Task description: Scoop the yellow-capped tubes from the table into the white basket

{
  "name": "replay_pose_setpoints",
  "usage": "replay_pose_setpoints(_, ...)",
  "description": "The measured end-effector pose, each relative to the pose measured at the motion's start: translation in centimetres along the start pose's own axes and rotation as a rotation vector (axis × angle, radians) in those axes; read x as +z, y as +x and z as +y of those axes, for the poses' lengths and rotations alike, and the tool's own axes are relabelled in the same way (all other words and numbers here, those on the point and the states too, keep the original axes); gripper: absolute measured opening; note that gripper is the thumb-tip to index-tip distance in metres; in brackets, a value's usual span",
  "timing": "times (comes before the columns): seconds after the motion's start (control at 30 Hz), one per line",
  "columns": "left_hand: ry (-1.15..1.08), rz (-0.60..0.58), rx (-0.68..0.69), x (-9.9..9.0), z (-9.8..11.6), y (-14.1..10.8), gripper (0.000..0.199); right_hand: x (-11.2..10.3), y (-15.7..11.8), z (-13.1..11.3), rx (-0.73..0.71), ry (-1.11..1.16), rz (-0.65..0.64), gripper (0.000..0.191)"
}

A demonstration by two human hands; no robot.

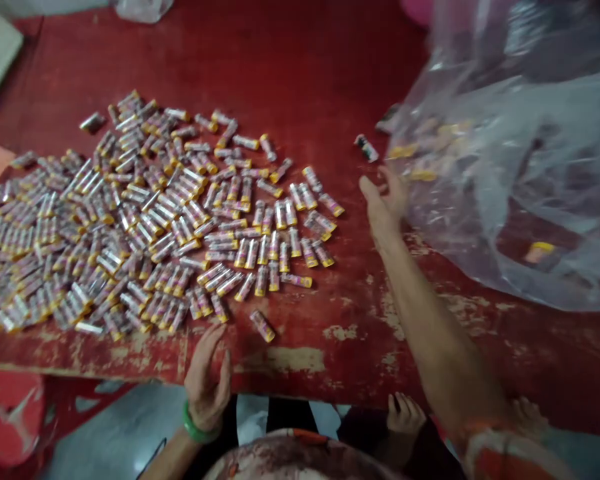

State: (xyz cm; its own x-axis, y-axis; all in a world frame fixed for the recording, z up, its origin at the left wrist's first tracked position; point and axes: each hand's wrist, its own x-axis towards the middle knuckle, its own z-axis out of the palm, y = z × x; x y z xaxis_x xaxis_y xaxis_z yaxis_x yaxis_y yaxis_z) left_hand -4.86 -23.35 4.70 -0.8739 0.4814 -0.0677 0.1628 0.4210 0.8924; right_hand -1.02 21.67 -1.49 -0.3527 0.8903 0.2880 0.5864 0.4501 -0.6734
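A wide pile of small shiny tubes (175, 200) with yellow ends spreads over the left of the red table (290, 60). My left hand (207, 373), with a green bangle (200, 427) on its wrist, lies at the table's front edge, just below the pile. Its thumb and fingers are apart, holding nothing. Slightly blurred, my right hand (387, 200) reaches beside a clear plastic bag (480, 220), fingers apart and nothing visible in them. Several yellow-ended pieces show through the bag. A small dark-and-white piece (366, 148) lies just beyond my right hand.
One loose tube (263, 325) lies apart near the front edge. A red plastic stool (10, 417) stands below the table at left. Bare feet (405, 413) show under the front edge. Another bit of clear plastic (143, 8) lies at the back.
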Motion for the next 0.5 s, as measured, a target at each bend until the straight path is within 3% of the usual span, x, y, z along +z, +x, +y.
replay_pose_setpoints(0.1, 0.357, 0.081, 0.129, -6.8, -5.2, -3.5, 0.067, -1.5, -9.7, -0.7, -0.145, 0.196, -0.135, 0.048)
replay_pose_setpoints(0.17, 0.561, 0.194, 0.107, -11.1, -8.3, -4.8, 0.074, -1.8, -15.1, -1.8, -0.171, 0.154, -0.164, 0.048)
replay_pose_setpoints(0.27, 0.77, 0.326, 0.032, -16.0, -12.3, -4.9, 0.076, -0.9, -20.7, -4.5, -0.189, -0.037, -0.162, 0.056)
replay_pose_setpoints(0.43, 0.688, 0.165, -0.129, -19.3, -17.4, -3.0, 0.1, 1.5, -27.1, -9.9, -0.149, -0.131, -0.144, 0.063)
replay_pose_setpoints(0.5, 0.575, 0.29, -0.193, -20.1, -19.4, -3.6, 0.092, 2.5, -29.2, -11.3, -0.107, -0.137, -0.156, 0.066)
